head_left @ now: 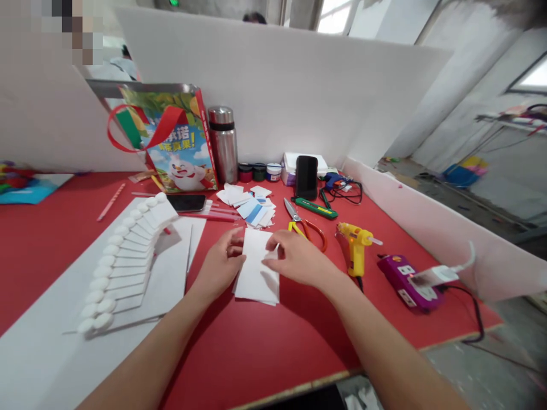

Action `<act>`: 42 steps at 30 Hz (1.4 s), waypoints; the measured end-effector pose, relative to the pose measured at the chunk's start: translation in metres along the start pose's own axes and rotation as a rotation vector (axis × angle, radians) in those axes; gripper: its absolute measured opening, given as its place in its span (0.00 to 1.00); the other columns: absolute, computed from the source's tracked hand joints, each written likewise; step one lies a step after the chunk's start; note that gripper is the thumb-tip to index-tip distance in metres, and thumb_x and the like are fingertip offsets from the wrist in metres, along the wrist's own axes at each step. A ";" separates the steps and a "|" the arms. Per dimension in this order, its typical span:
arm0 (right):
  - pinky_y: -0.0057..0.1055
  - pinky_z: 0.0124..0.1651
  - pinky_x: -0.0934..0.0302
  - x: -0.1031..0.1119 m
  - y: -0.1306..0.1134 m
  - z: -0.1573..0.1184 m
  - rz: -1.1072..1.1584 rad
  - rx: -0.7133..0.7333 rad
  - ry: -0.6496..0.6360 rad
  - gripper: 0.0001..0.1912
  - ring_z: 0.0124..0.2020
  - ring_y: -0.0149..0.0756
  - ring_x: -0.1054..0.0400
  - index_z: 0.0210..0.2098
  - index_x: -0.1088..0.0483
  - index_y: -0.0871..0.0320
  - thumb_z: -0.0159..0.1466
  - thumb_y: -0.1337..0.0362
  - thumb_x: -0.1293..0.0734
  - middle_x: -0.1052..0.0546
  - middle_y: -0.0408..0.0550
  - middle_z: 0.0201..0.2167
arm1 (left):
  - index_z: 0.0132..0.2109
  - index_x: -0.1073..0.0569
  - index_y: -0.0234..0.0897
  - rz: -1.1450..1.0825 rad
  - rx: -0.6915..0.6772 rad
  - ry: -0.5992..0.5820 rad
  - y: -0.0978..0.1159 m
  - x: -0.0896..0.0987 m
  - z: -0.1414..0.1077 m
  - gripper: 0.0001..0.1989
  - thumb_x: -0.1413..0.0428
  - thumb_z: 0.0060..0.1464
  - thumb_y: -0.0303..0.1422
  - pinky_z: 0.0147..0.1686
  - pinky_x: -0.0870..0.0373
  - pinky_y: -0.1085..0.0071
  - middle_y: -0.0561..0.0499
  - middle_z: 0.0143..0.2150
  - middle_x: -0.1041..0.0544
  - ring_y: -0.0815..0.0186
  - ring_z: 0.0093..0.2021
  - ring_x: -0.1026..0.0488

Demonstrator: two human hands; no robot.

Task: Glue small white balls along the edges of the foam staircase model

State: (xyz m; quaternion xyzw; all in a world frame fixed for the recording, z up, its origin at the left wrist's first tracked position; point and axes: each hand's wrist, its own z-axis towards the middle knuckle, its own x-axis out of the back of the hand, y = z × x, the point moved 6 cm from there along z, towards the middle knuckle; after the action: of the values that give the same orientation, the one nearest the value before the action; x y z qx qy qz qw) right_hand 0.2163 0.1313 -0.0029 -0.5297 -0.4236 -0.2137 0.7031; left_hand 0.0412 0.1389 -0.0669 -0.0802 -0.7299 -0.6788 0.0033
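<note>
A small stack of white paper rectangles (pixel 257 279) lies slightly misaligned on the red table in front of me. My left hand (pixel 220 262) is at its left edge, fingers loosely bent and apart, the thumb tip touching or very near the paper. Over the right side reaches my right hand (pixel 294 256), thumb and fingers parted, casting a shadow on the sheet. Left of my hands stands a curved white stair-like model (pixel 132 256) edged with round white discs. Scissors (pixel 304 225) with orange and yellow handles lie just beyond my right hand.
Paper scraps (pixel 252 208) lie beyond the stack. On the right are a yellow glue gun (pixel 356 247), a green utility knife (pixel 316 208) and a purple power strip (pixel 408 282). A gift bag (pixel 179 142), steel flask (pixel 223 145) and phone (pixel 306 177) stand behind.
</note>
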 end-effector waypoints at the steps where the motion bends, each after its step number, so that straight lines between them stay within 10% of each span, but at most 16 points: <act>1: 0.32 0.35 0.41 -0.005 -0.003 0.004 -0.012 0.012 -0.026 0.11 0.32 0.37 0.32 0.35 0.27 0.60 0.56 0.63 0.25 0.24 0.51 0.35 | 0.65 0.35 0.36 0.027 -0.007 0.028 0.000 0.003 0.001 0.35 0.43 0.49 0.25 0.45 0.27 0.64 0.41 0.55 0.26 0.61 0.45 0.23; 11: 0.26 0.37 0.42 -0.024 0.018 0.012 0.082 0.105 -0.045 0.06 0.32 0.30 0.33 0.33 0.26 0.61 0.61 0.75 0.34 0.26 0.46 0.33 | 0.58 0.29 0.38 0.210 -0.067 0.080 0.007 0.010 0.001 0.23 0.46 0.54 0.29 0.41 0.28 0.66 0.45 0.52 0.24 0.64 0.39 0.24; 18: 0.30 0.35 0.44 -0.021 0.013 0.007 0.062 0.093 -0.023 0.09 0.32 0.33 0.35 0.36 0.27 0.61 0.58 0.64 0.26 0.27 0.47 0.36 | 0.57 0.28 0.37 0.100 0.020 0.069 0.002 0.008 -0.001 0.23 0.42 0.53 0.32 0.42 0.28 0.67 0.46 0.49 0.23 0.65 0.38 0.25; 24: 0.28 0.36 0.45 -0.026 0.014 0.010 0.083 0.117 -0.019 0.06 0.32 0.31 0.35 0.30 0.29 0.61 0.60 0.76 0.33 0.28 0.46 0.33 | 0.58 0.29 0.35 -0.122 0.109 0.024 0.005 -0.001 -0.007 0.25 0.40 0.56 0.41 0.36 0.25 0.68 0.48 0.41 0.25 0.64 0.38 0.24; 36: 0.29 0.30 0.49 -0.017 0.008 0.008 0.350 0.039 -0.015 0.19 0.27 0.29 0.39 0.30 0.27 0.61 0.69 0.53 0.36 0.28 0.43 0.25 | 0.66 0.38 0.39 -0.171 0.111 -0.060 0.023 -0.014 -0.013 0.37 0.36 0.51 0.40 0.31 0.21 0.66 0.50 0.45 0.30 0.67 0.32 0.25; 42: 0.28 0.31 0.48 -0.022 0.016 0.010 0.467 -0.071 -0.025 0.06 0.26 0.29 0.39 0.27 0.26 0.61 0.60 0.67 0.31 0.27 0.42 0.23 | 0.65 0.38 0.38 -0.165 0.107 -0.060 0.021 -0.015 -0.011 0.38 0.35 0.50 0.38 0.32 0.21 0.65 0.50 0.44 0.29 0.67 0.31 0.25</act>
State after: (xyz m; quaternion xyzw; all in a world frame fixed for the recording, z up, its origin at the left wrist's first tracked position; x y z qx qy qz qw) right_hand 0.2128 0.1427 -0.0290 -0.6401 -0.2904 -0.0535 0.7093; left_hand 0.0576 0.1272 -0.0469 -0.0398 -0.7691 -0.6340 -0.0701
